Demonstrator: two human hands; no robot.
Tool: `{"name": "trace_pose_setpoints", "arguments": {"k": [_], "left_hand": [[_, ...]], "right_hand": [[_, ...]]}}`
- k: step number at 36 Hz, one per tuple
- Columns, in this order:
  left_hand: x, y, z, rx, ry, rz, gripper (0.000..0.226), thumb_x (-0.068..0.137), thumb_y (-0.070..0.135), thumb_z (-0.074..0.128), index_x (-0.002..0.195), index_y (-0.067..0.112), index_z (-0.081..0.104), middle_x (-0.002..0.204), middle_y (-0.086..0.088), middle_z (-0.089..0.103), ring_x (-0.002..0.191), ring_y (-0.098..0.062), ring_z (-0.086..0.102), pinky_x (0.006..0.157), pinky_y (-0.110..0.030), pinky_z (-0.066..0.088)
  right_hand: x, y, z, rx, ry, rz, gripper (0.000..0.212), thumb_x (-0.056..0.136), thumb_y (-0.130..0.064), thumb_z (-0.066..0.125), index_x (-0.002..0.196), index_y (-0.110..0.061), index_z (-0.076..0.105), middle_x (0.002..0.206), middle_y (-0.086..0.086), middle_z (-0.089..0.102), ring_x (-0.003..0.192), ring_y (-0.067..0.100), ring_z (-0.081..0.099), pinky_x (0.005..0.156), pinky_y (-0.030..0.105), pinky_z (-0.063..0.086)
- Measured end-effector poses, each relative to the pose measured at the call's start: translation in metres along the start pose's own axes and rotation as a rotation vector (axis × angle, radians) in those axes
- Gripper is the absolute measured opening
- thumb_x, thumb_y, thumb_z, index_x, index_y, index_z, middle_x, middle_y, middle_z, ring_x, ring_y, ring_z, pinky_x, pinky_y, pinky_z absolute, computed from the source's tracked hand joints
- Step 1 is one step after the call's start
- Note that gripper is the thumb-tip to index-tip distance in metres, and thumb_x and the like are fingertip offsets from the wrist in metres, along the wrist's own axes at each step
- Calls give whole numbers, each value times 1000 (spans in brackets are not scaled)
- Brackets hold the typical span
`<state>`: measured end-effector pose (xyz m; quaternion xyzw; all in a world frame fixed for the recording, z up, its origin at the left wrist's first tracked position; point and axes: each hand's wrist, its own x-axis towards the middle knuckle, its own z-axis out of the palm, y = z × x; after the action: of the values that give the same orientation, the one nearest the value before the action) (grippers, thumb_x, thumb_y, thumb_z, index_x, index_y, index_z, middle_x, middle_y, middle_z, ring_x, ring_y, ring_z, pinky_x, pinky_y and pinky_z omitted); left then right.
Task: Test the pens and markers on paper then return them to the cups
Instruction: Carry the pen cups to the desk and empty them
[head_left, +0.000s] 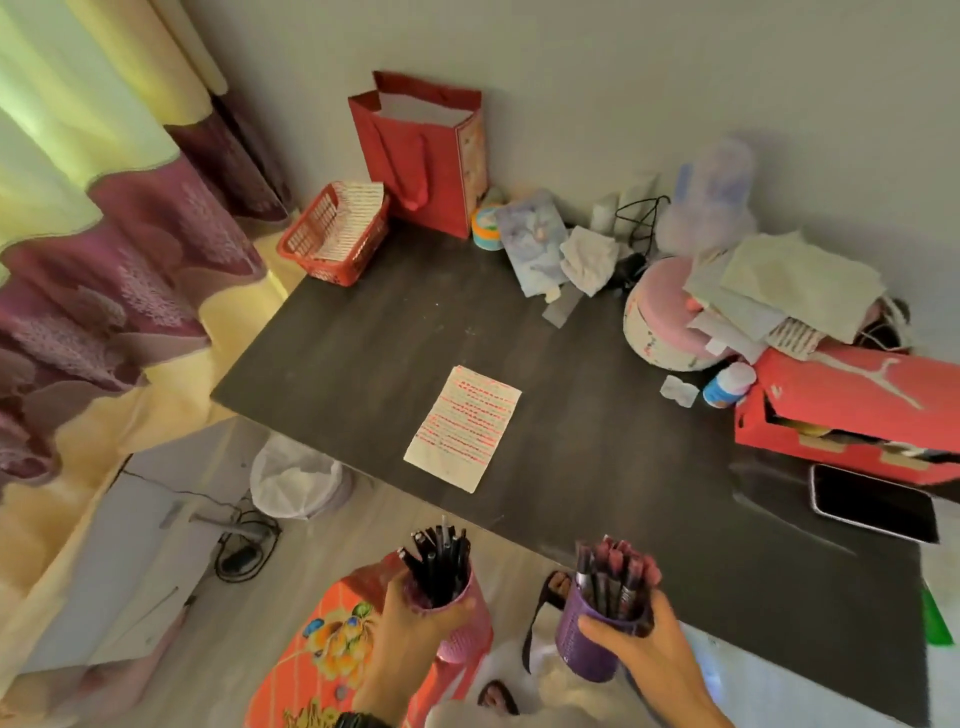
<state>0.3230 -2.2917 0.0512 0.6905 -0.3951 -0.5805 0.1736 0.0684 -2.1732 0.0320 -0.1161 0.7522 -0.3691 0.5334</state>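
My left hand (410, 629) grips a pink mesh cup (465, 631) full of several black pens (439, 564), held in the air in front of the desk's near edge. My right hand (654, 657) grips a purple mesh cup (584, 647) packed with several markers with reddish caps (615, 569). Both cups stand upright in my grip, side by side. On the dark desk (571, 467) lies a sheet of paper (462, 428) covered with lines of red writing, beyond the cups.
A red basket (332, 236) and red gift bag (423, 156) stand at the desk's back left. Clutter, a round pink box (662, 322), a red shoebox (852, 410) and a phone (875, 504) fill the right side. A bin (293, 475) and cables sit on the floor.
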Motion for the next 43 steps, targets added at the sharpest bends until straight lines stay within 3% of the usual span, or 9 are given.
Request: {"name": "trace_pose_setpoints", "arguments": {"k": [5, 11, 14, 24, 27, 34, 37, 39, 43], "left_hand": [[35, 46, 38, 64, -92, 1, 107, 34, 44, 94, 126, 21, 46, 116, 9, 62, 103, -11, 62, 88, -32, 48], [78, 97, 74, 196, -166, 75, 91, 50, 46, 94, 126, 29, 48, 116, 14, 66, 104, -8, 65, 90, -36, 56], [97, 125, 92, 255, -227, 97, 83, 51, 50, 91, 117, 39, 42, 113, 20, 60, 101, -2, 60, 74, -19, 48], [169, 176, 139, 498, -440, 102, 62, 66, 56, 85, 110, 38, 45, 108, 16, 61, 98, -6, 60, 75, -27, 50], [195, 181, 151, 559, -514, 59, 70, 63, 61, 84, 116, 34, 47, 112, 12, 62, 101, -10, 62, 89, -38, 55], [243, 195, 171, 661, -640, -10, 90, 58, 85, 67, 125, 27, 48, 114, 4, 64, 103, -16, 64, 94, -41, 56], [253, 198, 179, 770, -625, -18, 112, 74, 81, 61, 157, 20, 17, 139, -5, 55, 122, -26, 57, 97, -34, 47], [256, 198, 182, 830, -621, -22, 118, 79, 80, 57, 159, 17, -3, 145, -8, 50, 128, -29, 53, 98, -35, 45], [257, 201, 182, 868, -665, -32, 120, 79, 81, 54, 159, 17, -10, 146, -10, 48, 129, -31, 51, 106, -44, 46]], "right_hand": [[37, -50, -17, -58, -14, -17, 106, 30, -57, 96, 127, -37, 55, 109, -18, 72, 97, 1, 65, 79, 23, 49], [77, -94, -32, -115, 5, -58, 80, 46, -59, 92, 115, -42, 57, 104, -26, 67, 91, -9, 59, 70, 13, 45], [97, -108, -35, -89, 21, -50, 75, 46, -63, 91, 111, -39, 62, 101, -25, 71, 95, -4, 64, 76, 22, 49], [161, -133, -22, -4, 9, 117, 79, 54, -61, 88, 119, -32, 54, 105, -16, 64, 96, 6, 62, 82, 30, 48], [180, -140, -16, -38, 19, 186, 75, 64, -56, 88, 124, -27, 53, 105, -12, 64, 96, 10, 63, 86, 31, 50], [212, -158, 1, -88, 87, 301, 71, 68, -71, 76, 119, -28, 51, 110, -4, 63, 104, 18, 63, 97, 40, 52], [218, -165, 7, -81, 141, 294, 74, 65, -74, 76, 118, -25, 58, 109, -4, 67, 99, 17, 65, 96, 41, 54], [219, -170, 10, -92, 162, 299, 80, 59, -79, 74, 117, -26, 60, 110, -3, 69, 98, 17, 67, 95, 42, 55], [217, -176, 14, -118, 175, 338, 75, 65, -80, 72, 118, -27, 61, 110, -1, 70, 97, 19, 68, 95, 43, 55]]}}
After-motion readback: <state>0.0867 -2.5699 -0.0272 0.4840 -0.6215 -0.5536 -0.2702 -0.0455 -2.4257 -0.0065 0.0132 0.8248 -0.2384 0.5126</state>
